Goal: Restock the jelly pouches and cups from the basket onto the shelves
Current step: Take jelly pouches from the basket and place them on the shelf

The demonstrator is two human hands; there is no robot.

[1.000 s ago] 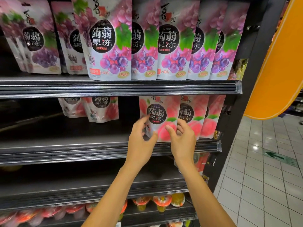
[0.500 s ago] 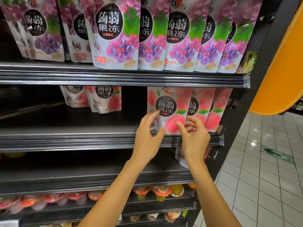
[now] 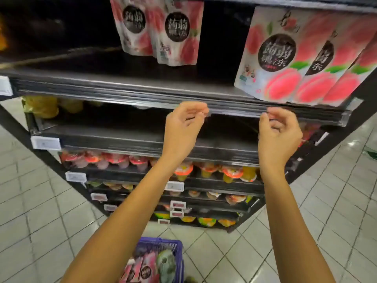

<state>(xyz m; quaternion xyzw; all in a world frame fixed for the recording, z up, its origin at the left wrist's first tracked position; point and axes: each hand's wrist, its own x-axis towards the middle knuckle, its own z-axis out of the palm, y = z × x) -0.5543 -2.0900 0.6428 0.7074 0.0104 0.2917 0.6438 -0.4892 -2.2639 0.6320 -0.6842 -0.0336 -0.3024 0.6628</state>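
the fingers (image 3: 193,111) of the left hand (image 3: 181,129) are loosely curled and released, grasping nothing. their tips sit right at the front edge of the black metal shelf (image 3: 122,88); whether they touch it i cannot tell. the right hand (image 3: 279,137) is raised beside it, well apart, its own fingers also loosely curled and holding nothing, tips near the same front edge.

just above the right hand, white and pink peach jelly pouches (image 3: 271,64) stand upright in a row at the shelf's right end, close to its front edge. two more of the same pouches (image 3: 175,35) stand farther back, nearer the middle.

on the lower shelves, clear jelly cups with red and orange lids (image 3: 232,172) sit in rows behind white price tags (image 3: 46,142).

below the forearms, a purple plastic basket (image 3: 179,250) stands on the pale tiled floor (image 3: 40,221), with pink pouches lying inside.
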